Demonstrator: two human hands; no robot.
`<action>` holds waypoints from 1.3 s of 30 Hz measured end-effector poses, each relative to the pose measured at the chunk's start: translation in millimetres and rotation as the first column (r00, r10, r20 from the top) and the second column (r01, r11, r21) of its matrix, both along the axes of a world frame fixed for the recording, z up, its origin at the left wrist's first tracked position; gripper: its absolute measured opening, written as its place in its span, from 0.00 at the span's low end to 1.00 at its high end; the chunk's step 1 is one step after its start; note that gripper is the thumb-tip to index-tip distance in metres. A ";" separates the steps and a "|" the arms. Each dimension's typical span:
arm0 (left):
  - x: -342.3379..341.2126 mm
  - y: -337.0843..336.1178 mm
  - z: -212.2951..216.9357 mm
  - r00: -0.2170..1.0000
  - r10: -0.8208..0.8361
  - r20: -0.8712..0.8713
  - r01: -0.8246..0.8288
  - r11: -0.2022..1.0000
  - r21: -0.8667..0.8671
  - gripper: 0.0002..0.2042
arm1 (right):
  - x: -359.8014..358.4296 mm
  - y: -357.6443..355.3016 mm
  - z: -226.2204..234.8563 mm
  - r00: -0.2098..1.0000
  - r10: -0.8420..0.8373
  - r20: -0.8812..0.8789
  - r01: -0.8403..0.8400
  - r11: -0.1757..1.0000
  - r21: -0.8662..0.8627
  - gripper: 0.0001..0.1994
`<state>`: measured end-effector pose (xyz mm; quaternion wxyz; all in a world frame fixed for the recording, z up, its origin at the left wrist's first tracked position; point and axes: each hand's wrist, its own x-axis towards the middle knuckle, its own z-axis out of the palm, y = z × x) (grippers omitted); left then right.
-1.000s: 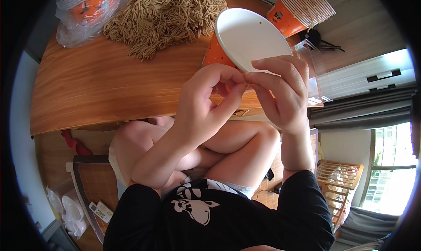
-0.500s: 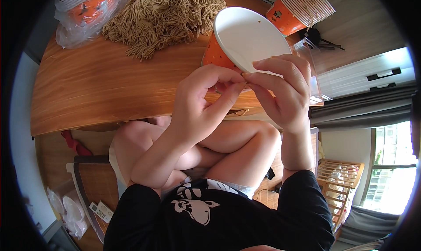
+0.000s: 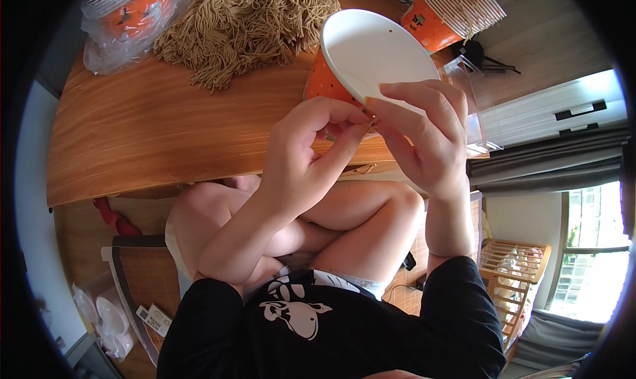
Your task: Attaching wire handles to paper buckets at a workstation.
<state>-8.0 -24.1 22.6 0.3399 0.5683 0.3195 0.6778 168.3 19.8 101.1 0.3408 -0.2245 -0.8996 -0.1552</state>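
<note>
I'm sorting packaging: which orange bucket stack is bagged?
The left stack, in clear plastic beside the cord pile; the right stack and nearer bucket are unwrapped.

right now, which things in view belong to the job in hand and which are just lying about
Belong, or probably do:
orange bucket with white inside
left hand and right hand, close together near its rim
likely tan cord heap
likely orange bucket stack with strands over it

Apparently just lying about:
white remote
unclear red item
white containers in plastic

The right hand (image 3: 430,144) has raised its index finger (image 3: 396,115) (only slightly) away from the left hand (image 3: 298,150).
</note>
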 end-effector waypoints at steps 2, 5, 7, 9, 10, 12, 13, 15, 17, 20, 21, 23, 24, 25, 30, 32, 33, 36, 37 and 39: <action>-0.7 0.4 -1.0 1.000 -0.003 -0.002 0.003 1.000 0.003 0.05 | 0.0 0.7 2.0 0.998 0.036 0.046 -0.036 0.999 0.010 0.15; -1.3 -0.2 -0.6 1.000 -0.004 -0.003 0.004 1.000 0.001 0.05 | 1.3 0.3 2.4 0.999 0.033 0.035 -0.033 0.999 0.003 0.14; -2.0 -0.7 -0.4 1.000 -0.003 -0.002 0.003 1.000 -0.005 0.05 | 2.1 0.3 1.7 0.999 0.036 0.024 -0.037 0.999 0.017 0.14; -2.5 -0.7 -0.8 1.000 0.001 -0.013 -0.001 1.000 -0.016 0.04 | 2.4 -0.9 0.4 0.999 0.037 0.014 -0.037 0.999 0.031 0.13; -2.4 -0.9 -1.1 1.000 0.001 -0.013 -0.001 1.000 -0.017 0.04 | 2.4 -2.1 -0.4 0.999 0.031 0.010 -0.031 0.999 0.032 0.12; -1.9 -1.3 -1.9 1.000 -0.005 0.019 0.005 0.999 -0.044 0.04 | 2.1 -3.3 -2.4 1.000 0.025 0.005 -0.025 0.999 0.033 0.12; -1.6 -1.3 -2.1 1.000 -0.004 0.019 0.005 0.999 -0.044 0.04 | 2.0 -3.6 -3.6 1.000 0.019 0.002 -0.019 0.999 0.045 0.11; -0.4 -1.3 -2.6 1.000 0.002 0.026 -0.001 0.999 -0.045 0.05 | 1.9 -4.1 -5.4 1.000 0.013 -0.001 -0.013 0.998 0.057 0.11; 1.0 -1.3 -3.1 1.000 0.002 0.030 0.000 0.999 -0.049 0.05 | 1.5 -4.5 -6.7 1.000 -0.014 -0.007 0.014 0.996 0.087 0.10; 2.7 -1.2 -5.3 0.999 -0.006 0.047 0.008 0.999 -0.053 0.05 | 1.3 -5.0 -7.6 0.999 -0.040 0.002 0.040 0.995 0.094 0.10; 3.1 -1.2 -5.9 0.998 -0.013 0.061 0.016 0.998 -0.053 0.05 | 1.6 -5.1 -7.8 0.999 -0.041 0.002 0.041 0.995 0.094 0.10; 3.6 -1.2 -6.0 0.998 -0.013 0.060 0.016 0.999 -0.045 0.05 | 2.1 -5.2 -8.8 0.999 -0.055 -0.002 0.055 0.995 0.085 0.10; 3.7 -1.3 -6.1 0.998 -0.014 0.058 0.016 0.999 -0.037 0.05 | 2.3 -4.9 -9.5 0.999 -0.054 -0.003 0.054 0.995 0.084 0.10; 3.9 -1.1 -6.7 0.998 -0.013 0.058 0.015 0.999 -0.037 0.05 | 2.3 -4.3 -10.3 0.999 -0.050 -0.007 0.050 0.995 0.090 0.10; 5.6 0.2 -9.4 0.985 -0.087 0.147 0.096 0.994 -0.053 0.05 | 2.7 -4.5 -12.0 0.999 -0.048 -0.011 0.049 0.993 0.108 0.10; 8.0 0.9 -11.2 0.967 -0.139 0.215 0.155 0.986 -0.059 0.05 | 2.7 -3.9 -12.5 0.999 -0.024 -0.021 0.027 0.989 0.144 0.10; 9.0 1.1 -11.7 0.941 -0.188 0.281 0.213 0.975 -0.061 0.06 | 2.7 -4.0 -13.1 0.999 -0.024 -0.021 0.027 0.989 0.145 0.10; 9.4 1.0 -10.2 0.917 -0.241 0.316 0.272 0.961 -0.055 0.07 | 2.9 -5.1 -15.4 0.999 -0.014 -0.034 0.019 0.989 0.147 0.10; 8.9 0.7 -9.1 0.918 -0.241 0.316 0.272 0.961 -0.056 0.07 | 3.2 -5.6 -16.4 0.999 -0.019 -0.027 0.022 0.990 0.143 0.10; 7.8 0.1 -7.5 0.882 -0.304 0.360 0.361 0.927 -0.102 0.08 | 4.1 -6.6 -18.3 0.999 -0.026 -0.020 0.029 0.990 0.138 0.10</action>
